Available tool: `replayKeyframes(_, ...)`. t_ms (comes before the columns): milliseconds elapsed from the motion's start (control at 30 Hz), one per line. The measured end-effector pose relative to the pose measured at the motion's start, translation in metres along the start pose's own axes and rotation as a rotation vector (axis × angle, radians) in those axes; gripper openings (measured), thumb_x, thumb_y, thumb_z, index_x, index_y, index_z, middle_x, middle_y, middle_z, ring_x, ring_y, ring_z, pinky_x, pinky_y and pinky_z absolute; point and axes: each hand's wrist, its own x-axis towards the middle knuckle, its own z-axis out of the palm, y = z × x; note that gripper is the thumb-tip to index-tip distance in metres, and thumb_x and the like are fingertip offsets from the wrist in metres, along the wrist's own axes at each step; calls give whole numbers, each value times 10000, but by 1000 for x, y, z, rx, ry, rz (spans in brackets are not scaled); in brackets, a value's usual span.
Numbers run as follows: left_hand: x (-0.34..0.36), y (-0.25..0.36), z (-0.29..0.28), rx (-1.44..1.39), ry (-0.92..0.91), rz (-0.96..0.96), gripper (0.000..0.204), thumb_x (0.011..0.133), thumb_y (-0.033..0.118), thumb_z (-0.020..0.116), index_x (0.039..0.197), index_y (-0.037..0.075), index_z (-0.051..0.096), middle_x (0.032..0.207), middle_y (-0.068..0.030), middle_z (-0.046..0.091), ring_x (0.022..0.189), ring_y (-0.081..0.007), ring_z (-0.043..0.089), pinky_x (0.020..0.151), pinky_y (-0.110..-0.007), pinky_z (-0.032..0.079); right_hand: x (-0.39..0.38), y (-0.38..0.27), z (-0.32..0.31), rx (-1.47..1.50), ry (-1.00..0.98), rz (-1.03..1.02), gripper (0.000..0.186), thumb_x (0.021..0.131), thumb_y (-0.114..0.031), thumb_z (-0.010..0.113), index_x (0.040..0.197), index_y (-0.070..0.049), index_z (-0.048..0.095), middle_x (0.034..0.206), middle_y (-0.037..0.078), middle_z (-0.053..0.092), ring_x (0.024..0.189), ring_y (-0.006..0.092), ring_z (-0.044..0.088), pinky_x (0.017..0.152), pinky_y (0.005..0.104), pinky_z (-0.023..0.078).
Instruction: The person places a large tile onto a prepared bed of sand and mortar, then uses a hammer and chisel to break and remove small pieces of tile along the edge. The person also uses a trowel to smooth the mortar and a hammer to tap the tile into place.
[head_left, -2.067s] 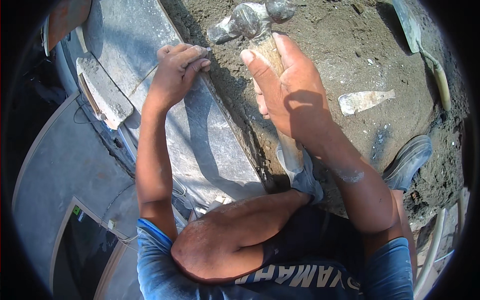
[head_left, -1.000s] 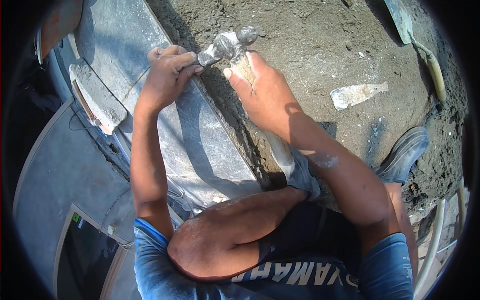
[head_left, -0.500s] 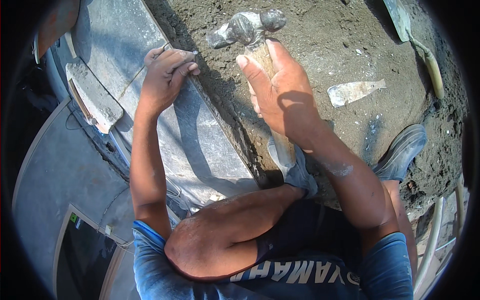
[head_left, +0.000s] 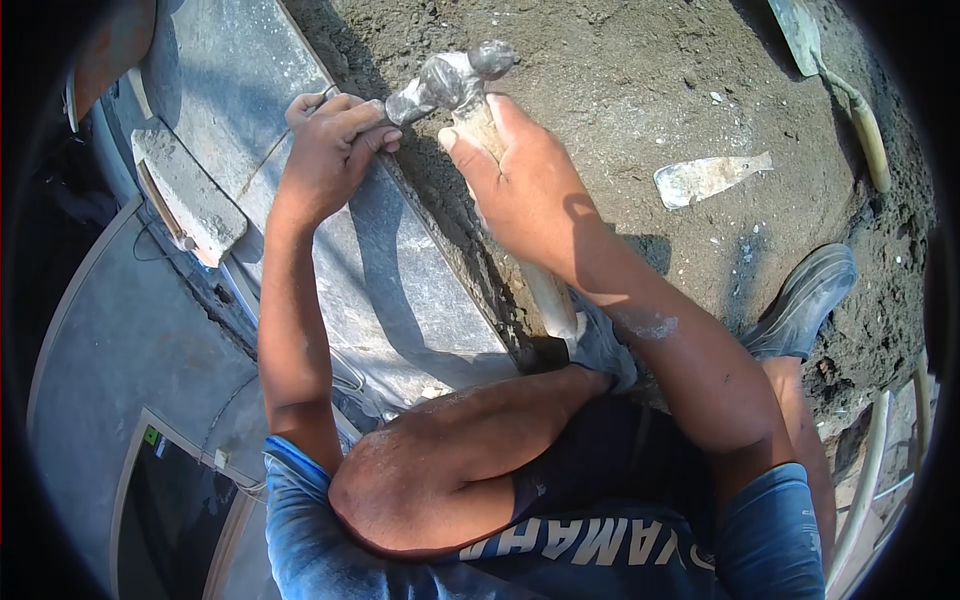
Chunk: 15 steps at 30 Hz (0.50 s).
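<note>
My right hand (head_left: 520,190) is wrapped around the wooden handle of a ball-peen hammer (head_left: 455,85), whose head is coated in pale dust. The hammer's left face meets the fingertips side of my left hand (head_left: 335,145), at or very near what it pinches. That hand is closed at the edge of a grey tile (head_left: 420,290); the small thing in its fingers is mostly hidden, so its kind cannot be told. Along the tile's right edge runs rough, damp mortar (head_left: 440,215).
A flat pale scraper blade (head_left: 710,180) lies on the sandy mortar to the right. Farther right is a trowel (head_left: 860,130) with a wooden handle. A mortar-smeared wooden float (head_left: 190,190) rests at left, by a grey wall (head_left: 150,320). My shoes (head_left: 805,300) stand on the mortar.
My right hand has swung the hammer left and slightly down, bringing its head to the left hand. The left hand stays in place at the tile's edge.
</note>
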Motion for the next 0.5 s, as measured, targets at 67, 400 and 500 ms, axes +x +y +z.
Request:
replayKeyframes(67, -5, -7, 3, 58, -2, 41, 100, 942, 133, 651, 1005, 107, 724, 839, 13, 673, 914, -174, 618, 1053, -412, 248, 3, 9, -3, -200, -55, -139, 363, 995, -279, 617, 1126, 51, 542, 916, 289, 695, 875, 449, 704, 734, 460, 557)
replayKeyframes(400, -11, -7, 3, -2, 6, 36, 66, 929, 138, 665, 909, 119, 725, 938, 12, 691, 992, -189, 639, 1107, -454, 240, -6, 7, -5, -172, -97, -84, 352, 976, -260, 613, 1139, 47, 556, 922, 314, 690, 915, 494, 680, 784, 531, 555)
replayKeyframes(500, -20, -7, 10, -89, 101, 36, 59, 932, 108, 665, 925, 85, 719, 990, -11, 743, 1124, -202, 647, 1158, -475, 221, -13, 3, -8, -86, -10, -122, 345, 981, -251, 615, 1129, 55, 555, 907, 310, 690, 902, 491, 685, 764, 517, 553)
